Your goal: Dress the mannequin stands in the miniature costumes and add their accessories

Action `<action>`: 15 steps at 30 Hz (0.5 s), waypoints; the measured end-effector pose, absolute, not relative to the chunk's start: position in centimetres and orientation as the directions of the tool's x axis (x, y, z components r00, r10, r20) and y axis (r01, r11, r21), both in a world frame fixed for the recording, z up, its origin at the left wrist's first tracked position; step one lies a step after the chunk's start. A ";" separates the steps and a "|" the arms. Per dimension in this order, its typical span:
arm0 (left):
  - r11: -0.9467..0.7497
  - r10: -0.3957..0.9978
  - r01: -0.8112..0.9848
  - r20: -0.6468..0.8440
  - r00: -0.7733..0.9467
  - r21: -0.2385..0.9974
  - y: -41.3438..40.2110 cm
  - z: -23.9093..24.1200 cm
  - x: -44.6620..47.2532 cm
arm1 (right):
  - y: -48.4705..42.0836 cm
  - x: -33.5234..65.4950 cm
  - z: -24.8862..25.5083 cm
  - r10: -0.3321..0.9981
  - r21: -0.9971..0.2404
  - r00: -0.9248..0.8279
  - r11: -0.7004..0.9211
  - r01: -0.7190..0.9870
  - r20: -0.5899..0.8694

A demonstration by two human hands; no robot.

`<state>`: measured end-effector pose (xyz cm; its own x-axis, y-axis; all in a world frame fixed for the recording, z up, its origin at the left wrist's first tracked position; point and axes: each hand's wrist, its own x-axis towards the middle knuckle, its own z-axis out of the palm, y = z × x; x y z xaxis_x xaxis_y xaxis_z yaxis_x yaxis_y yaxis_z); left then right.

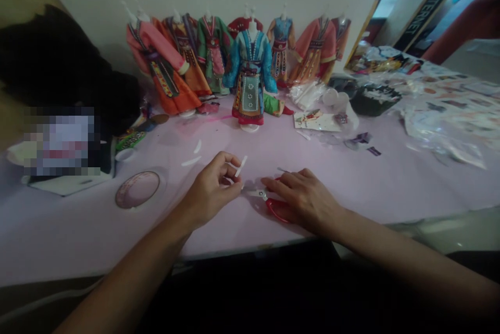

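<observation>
Bench point(390, 188): lilac cover, cluttered along the far edge and the right end. Black bag point(58, 68) sits at the far left corner. Row of doll costumes point(211, 47) on stands lines the far edge, and the blue costume point(250, 73) stands just in front of the row.

Both our hands are near the front edge, mid-bench. Left hand point(213, 188) has its fingers pinched shut on a white strip point(241, 165), which is held tilted just above the bench. Right hand point(304, 196) lies over the red-handled scissors point(275, 209), fingers stretched out flat. We can't tell if it grips them. The scissors lie on the bench with blades pointing at the left hand.

Tape roll point(137, 189) lies flat to the left of the left hand. Two loose white scraps point(191, 161) lie just beyond it.
</observation>
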<state>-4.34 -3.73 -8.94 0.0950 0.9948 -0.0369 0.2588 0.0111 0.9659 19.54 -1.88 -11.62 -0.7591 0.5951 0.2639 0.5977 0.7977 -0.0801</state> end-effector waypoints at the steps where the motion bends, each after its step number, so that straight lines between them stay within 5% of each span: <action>1: 0.004 0.995 0.257 -0.029 0.094 0.967 -3.8 -8.9 -4.3 | -1.8 19.6 -11.5 0.601 -0.080 -0.756 0.794 0.603 0.260; 11: 0.068 0.998 0.052 -0.068 -0.010 0.996 -3.2 -8.5 -5.8 | 1.1 20.6 -9.8 0.746 -0.005 -0.665 0.666 0.746 0.047; 15: 0.105 0.993 0.043 -0.103 -0.052 0.993 -2.6 -9.3 -6.2 | 3.0 21.6 -9.1 0.741 -0.133 -0.664 0.651 0.747 -0.104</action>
